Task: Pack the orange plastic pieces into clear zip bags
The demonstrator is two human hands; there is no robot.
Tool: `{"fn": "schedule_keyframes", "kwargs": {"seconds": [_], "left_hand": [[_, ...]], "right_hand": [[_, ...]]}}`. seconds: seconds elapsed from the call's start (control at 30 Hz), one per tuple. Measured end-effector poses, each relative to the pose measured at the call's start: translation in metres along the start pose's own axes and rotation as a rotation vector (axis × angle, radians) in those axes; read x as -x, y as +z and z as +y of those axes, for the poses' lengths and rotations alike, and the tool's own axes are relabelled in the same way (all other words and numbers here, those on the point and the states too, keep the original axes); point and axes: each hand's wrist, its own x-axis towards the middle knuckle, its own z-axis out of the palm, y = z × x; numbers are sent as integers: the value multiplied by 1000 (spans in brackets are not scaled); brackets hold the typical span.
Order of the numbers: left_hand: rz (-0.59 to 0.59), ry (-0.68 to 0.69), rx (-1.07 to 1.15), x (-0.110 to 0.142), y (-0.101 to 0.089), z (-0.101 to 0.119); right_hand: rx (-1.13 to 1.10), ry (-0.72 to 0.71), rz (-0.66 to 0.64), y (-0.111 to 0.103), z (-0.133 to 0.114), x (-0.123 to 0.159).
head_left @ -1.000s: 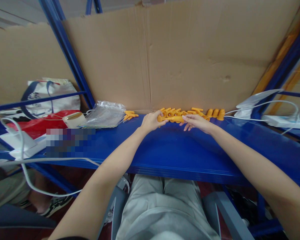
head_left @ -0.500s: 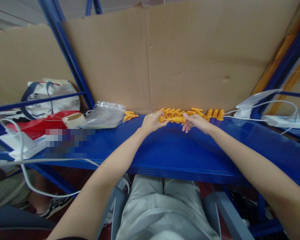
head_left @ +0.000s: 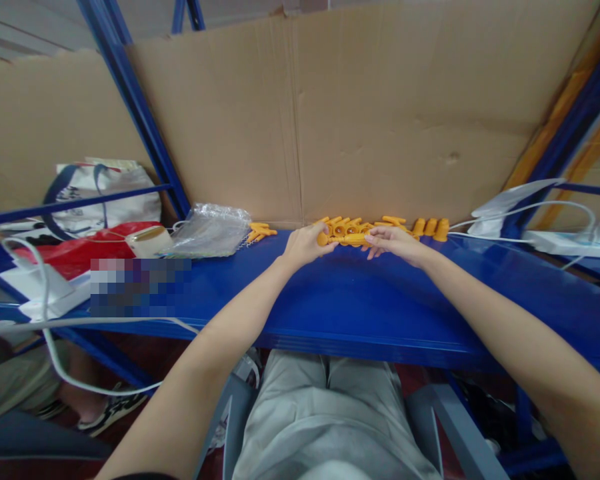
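Both hands are at a yellow-orange plastic piece (head_left: 353,239), long and ribbed, with a rounded wider end at the left. My left hand (head_left: 306,245) is closed around that wider end. Thumb and fingers of my right hand (head_left: 393,244) pinch the other end, with the lower fingers hanging loose. Right behind it lie several yellow-orange plastic parts (head_left: 340,230) with round openings, partly hidden by the hands. Past my right hand, several yellow cup-shaped parts (head_left: 431,227) stand in a row. The exact kind of the held piece is too small to tell.
Small yellow sticks with chains (head_left: 261,231) lie left of my hands, beside a clear plastic bag (head_left: 213,230). Farther left are a red bag (head_left: 95,250), a white tote (head_left: 125,190) and a white cable (head_left: 45,287). Cardboard (head_left: 380,113) walls the back of the blue shelf (head_left: 350,300).
The fingers of my right hand have shifted slightly on the right end of the plastic piece. My left hand keeps its hold in the same place.
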Motion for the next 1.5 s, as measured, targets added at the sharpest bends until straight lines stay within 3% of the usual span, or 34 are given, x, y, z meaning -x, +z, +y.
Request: {"fn": "schedule_keyframes", "kwargs": {"seconds": [0.63,0.83,1.1,1.5], "left_hand": [[72,39,-26,2,4,0],[27,9,-32,1,2,1],[2,-15,0,0,3,0],[9,-12,0,1,0,3]], "right_hand": [[-188,29,-14,8,-6,2],[-101,45,0,5,-5,2],[8,-122,44,5,-1,0],[15,-80,45,5,-6,2]]}}
